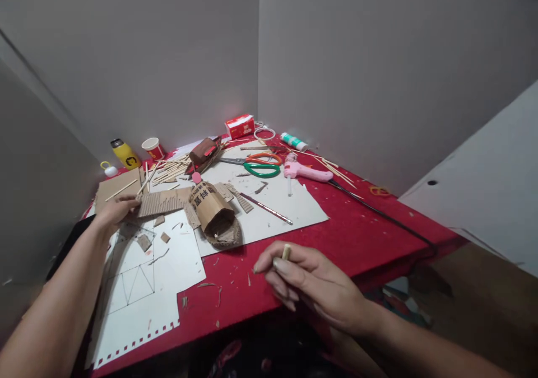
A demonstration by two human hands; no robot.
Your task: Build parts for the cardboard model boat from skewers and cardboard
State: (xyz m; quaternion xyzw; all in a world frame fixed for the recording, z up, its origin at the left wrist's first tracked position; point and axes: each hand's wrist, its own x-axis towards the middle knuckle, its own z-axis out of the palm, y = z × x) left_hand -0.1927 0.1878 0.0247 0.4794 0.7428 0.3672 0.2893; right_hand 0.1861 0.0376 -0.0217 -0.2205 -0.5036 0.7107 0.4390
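My left hand [116,210] reaches to the far left, its fingers closed on the end of a strip of corrugated cardboard [162,203]. The strip extends toward a cardboard boat model [212,207] with printed characters on its rounded cabin. My right hand [309,280] is raised over the front edge of the table, thumb and forefinger pinching a short pale stick [286,251]. Most of that stick is hidden by the fingers. A second, darker boat model [205,153] sits behind the first one, with a pink disc [196,177] between them.
Scissors [260,165], a pink glue gun [306,171] with a black cord and a pencil [269,209] lie on the right. Thin wooden sticks [172,169], a paper cup [152,148] and a yellow bottle [125,153] are at the back. Cardboard scraps litter the drawn-on paper [138,311] and red tabletop [235,288].
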